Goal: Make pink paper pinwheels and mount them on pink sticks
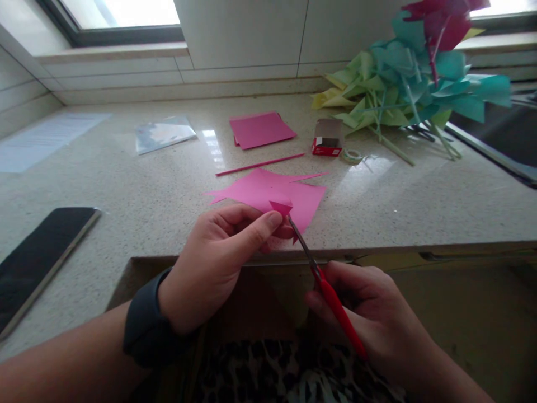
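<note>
Centrally, a small pink paper piece is pinched between the thumb and fingers of the left hand, just above the front edge of the speckled stone counter. Red-handled scissors are gripped by the closed right hand, and their blade tips are held against the lower edge of the pinched piece. A dark wristband is worn on the left wrist. Directly behind the hands, a larger pink cut sheet is laid flat on the counter, and a thin pink stick lies beyond it. Farther back, a stack of pink paper squares is seen beside a small red open box and a roll of tape. A heap of green, teal and magenta paper pinwheels is piled at the far right. A dark phone rests at the left edge, well apart from the hands.
</note>
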`<control>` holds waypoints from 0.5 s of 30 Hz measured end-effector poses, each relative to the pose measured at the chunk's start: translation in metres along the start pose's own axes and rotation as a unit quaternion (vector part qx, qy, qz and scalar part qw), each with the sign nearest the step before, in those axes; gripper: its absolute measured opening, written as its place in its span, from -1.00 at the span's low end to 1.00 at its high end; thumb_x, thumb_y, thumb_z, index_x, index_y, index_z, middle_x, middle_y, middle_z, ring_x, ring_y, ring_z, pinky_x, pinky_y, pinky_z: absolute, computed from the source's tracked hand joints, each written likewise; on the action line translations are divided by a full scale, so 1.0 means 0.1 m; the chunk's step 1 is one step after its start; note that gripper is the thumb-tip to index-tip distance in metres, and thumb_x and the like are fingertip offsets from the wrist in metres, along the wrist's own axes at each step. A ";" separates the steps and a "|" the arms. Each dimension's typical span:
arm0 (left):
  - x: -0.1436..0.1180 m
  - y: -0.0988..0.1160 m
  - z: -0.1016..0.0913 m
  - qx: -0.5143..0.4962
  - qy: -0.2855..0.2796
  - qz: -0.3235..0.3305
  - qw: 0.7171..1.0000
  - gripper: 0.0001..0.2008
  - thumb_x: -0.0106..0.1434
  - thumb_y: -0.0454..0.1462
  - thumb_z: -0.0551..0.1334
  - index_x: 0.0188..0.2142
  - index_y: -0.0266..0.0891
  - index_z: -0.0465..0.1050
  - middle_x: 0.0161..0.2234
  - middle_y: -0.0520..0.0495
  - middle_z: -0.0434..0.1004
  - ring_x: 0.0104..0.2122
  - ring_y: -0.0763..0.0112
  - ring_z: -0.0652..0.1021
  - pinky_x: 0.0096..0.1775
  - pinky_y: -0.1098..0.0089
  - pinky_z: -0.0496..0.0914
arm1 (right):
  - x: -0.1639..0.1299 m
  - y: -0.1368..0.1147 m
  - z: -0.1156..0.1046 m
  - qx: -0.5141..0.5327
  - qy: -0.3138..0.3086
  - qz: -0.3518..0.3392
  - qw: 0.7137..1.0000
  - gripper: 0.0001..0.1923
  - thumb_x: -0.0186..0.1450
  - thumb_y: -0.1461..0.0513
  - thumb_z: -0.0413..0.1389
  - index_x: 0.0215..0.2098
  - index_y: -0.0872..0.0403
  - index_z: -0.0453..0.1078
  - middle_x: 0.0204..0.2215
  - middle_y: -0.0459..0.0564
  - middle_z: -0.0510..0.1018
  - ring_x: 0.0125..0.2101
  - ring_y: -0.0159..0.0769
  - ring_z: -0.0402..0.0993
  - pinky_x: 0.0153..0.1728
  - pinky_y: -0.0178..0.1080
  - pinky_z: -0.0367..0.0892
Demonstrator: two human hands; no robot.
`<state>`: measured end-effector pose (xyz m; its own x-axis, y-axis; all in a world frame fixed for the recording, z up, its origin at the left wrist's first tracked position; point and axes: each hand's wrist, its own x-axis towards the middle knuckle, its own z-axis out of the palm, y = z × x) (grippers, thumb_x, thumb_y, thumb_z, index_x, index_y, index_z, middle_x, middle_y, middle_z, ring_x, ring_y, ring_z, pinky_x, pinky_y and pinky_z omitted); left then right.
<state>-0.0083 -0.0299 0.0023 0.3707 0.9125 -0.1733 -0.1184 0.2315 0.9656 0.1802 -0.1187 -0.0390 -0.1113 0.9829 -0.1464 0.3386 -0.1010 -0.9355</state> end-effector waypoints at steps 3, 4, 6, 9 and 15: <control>0.00 0.00 0.00 0.002 -0.002 -0.002 1.000 -0.83 0.22 -0.15 0.42 -0.37 -0.20 0.64 -0.49 0.00 0.65 -0.50 0.45 0.59 -0.37 0.48 0.48 | 0.00 0.01 0.01 0.004 0.006 -0.003 1.000 -0.64 0.31 -0.01 0.19 -0.48 0.07 0.36 -0.62 -0.16 0.28 -0.60 -0.45 0.13 -0.60 -0.33 0.10; 0.00 0.00 0.00 0.006 -0.004 -0.004 1.000 -0.83 0.22 -0.14 0.42 -0.37 -0.21 0.64 -0.49 -0.01 0.66 -0.49 0.44 0.60 -0.37 0.47 0.49 | 0.00 0.01 0.02 0.006 0.008 -0.004 1.000 -0.64 0.32 0.00 0.19 -0.47 0.07 0.36 -0.62 -0.17 0.27 -0.61 -0.45 0.13 -0.60 -0.34 0.09; 0.00 0.00 0.00 0.012 -0.009 -0.009 1.000 -0.82 0.23 -0.14 0.41 -0.36 -0.21 0.64 -0.45 -0.03 0.68 -0.47 0.41 0.61 -0.36 0.45 0.50 | 0.00 0.01 0.03 0.004 0.010 -0.004 1.000 -0.63 0.34 -0.01 0.17 -0.46 0.07 0.36 -0.62 -0.16 0.28 -0.61 -0.45 0.14 -0.61 -0.33 0.09; 0.00 0.00 0.00 0.016 -0.009 -0.009 1.000 -0.83 0.24 -0.14 0.41 -0.36 -0.20 0.64 -0.42 -0.03 0.70 -0.44 0.40 0.63 -0.33 0.44 0.50 | 0.01 -0.01 0.04 -0.002 0.017 -0.006 1.000 -0.60 0.34 -0.04 0.15 -0.48 0.07 0.35 -0.63 -0.16 0.27 -0.61 -0.44 0.14 -0.61 -0.33 0.09; 0.01 0.00 0.00 0.024 -0.002 -0.008 1.000 -0.80 0.23 -0.12 0.41 -0.37 -0.21 0.64 -0.40 -0.04 0.70 -0.45 0.41 0.62 -0.36 0.44 0.49 | 0.01 -0.03 0.04 -0.010 0.025 -0.015 1.000 -0.60 0.34 -0.04 0.16 -0.49 0.06 0.35 -0.65 -0.16 0.26 -0.63 -0.44 0.13 -0.63 -0.32 0.08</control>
<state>-0.0080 -0.0295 0.0020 0.3765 0.9073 -0.1873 -0.0685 0.2289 0.9710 0.1753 -0.1180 -0.0380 -0.0754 0.9919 -0.1022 0.3542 -0.0691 -0.9326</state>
